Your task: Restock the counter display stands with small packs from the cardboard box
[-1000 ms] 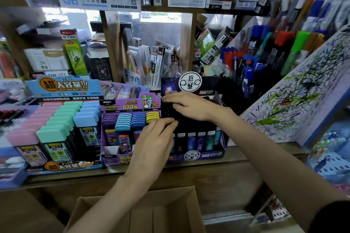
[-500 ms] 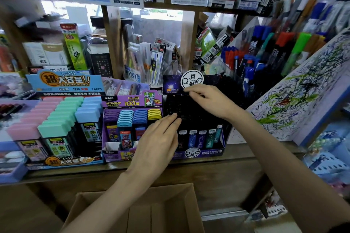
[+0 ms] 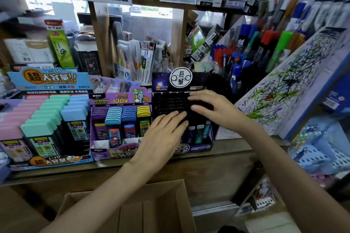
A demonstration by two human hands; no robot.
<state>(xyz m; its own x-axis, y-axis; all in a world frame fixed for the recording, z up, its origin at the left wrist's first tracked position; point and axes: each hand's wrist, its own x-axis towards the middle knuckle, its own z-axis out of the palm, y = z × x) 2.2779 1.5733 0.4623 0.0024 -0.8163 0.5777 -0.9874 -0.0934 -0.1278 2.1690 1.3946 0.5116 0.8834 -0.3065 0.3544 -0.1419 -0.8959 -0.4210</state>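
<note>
Both my hands lie flat, fingers spread, holding nothing: left hand (image 3: 162, 134) and right hand (image 3: 210, 108) press on the black packs (image 3: 170, 102) in the dark display stand (image 3: 197, 148) on the desk (image 3: 236, 149). Packs look light, rigid, slick; pinch by narrow sides. Rows tight, purple stand (image 3: 121, 149) touching left. Cardboard box (image 3: 170, 191) below.
</note>
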